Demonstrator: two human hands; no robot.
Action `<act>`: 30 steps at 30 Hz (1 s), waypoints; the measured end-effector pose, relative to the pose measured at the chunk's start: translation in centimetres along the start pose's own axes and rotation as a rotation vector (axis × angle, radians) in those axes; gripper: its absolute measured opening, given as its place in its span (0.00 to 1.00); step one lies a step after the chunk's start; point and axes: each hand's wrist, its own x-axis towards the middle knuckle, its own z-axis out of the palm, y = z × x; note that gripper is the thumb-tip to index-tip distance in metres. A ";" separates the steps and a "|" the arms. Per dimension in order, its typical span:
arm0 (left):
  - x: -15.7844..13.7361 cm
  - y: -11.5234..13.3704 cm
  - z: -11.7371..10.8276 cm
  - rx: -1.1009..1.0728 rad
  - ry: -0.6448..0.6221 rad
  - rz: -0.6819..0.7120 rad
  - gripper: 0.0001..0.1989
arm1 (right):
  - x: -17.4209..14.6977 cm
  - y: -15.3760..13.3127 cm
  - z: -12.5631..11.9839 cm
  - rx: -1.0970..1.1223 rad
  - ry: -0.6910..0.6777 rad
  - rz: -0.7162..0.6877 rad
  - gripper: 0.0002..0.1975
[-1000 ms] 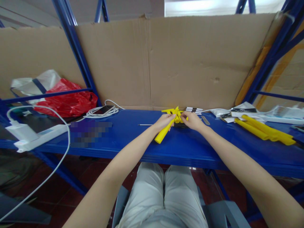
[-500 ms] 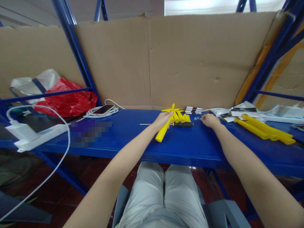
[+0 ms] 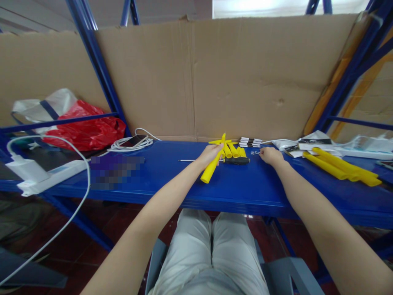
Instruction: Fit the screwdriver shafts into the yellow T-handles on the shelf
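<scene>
My left hand (image 3: 210, 155) is wrapped round a yellow tube (image 3: 210, 172) with a tapered upper end, held at a slant above the blue table (image 3: 172, 180). Just past it, several more yellow tubes (image 3: 235, 151) lie side by side. A screwdriver (image 3: 236, 161) with a black handle rests in front of them, its shaft passing behind my left wrist. My right hand (image 3: 270, 155) is closed, fingertips down at a few small shiny metal pieces (image 3: 254, 153) on the table. Whether it pinches one is hidden.
White-and-black packets (image 3: 250, 142) lie by the cardboard wall (image 3: 245, 78). At right are long yellow tubes (image 3: 344, 166) and plastic bags (image 3: 316, 141). On the left stand a white power strip (image 3: 58, 174) with a looping cable, a phone (image 3: 134, 141) with coiled cable, and a red bag (image 3: 86, 127).
Almost nothing differs. My right hand has shifted very slightly left at the small metal pieces; my left hand keeps hold of the yellow tube.
</scene>
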 end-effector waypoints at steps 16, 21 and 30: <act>-0.4 0.9 0.4 -0.091 -0.015 -0.056 0.14 | 1.4 1.7 0.0 0.075 -0.017 -0.059 0.17; 0.0 2.6 1.7 -0.149 -0.049 -0.129 0.14 | 1.5 2.2 0.0 0.130 0.025 -0.074 0.16; 2.8 4.3 7.0 -0.221 -0.240 -0.225 0.15 | 0.7 1.5 -0.8 0.165 0.016 -0.062 0.15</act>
